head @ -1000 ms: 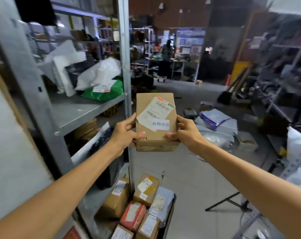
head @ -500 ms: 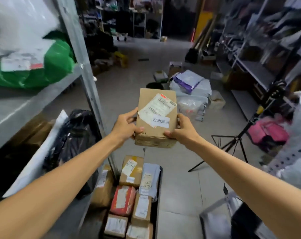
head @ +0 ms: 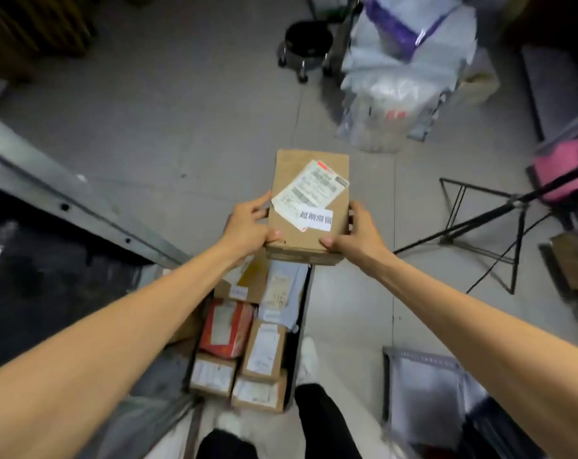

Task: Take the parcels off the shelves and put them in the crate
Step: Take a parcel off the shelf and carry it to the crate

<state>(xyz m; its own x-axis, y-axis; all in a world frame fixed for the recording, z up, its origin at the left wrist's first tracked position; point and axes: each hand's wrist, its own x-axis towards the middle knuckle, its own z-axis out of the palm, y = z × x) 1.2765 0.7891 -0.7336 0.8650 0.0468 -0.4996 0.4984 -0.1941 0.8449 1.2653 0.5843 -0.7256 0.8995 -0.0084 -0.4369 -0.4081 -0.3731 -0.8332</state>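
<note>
Gripping one parcel (head: 309, 207) — both hands (head: 247, 223) (head: 355, 231) curled round.

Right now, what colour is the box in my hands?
The box is brown cardboard with white labels, clearest in the head view.

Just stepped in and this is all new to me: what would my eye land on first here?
A brown cardboard parcel with a white label, held mid-frame between the left hand and right hand. Just below it stands a black crate already packed with parcels, including a red parcel. At the upper right sits a heap of pale plastic bags.
</note>
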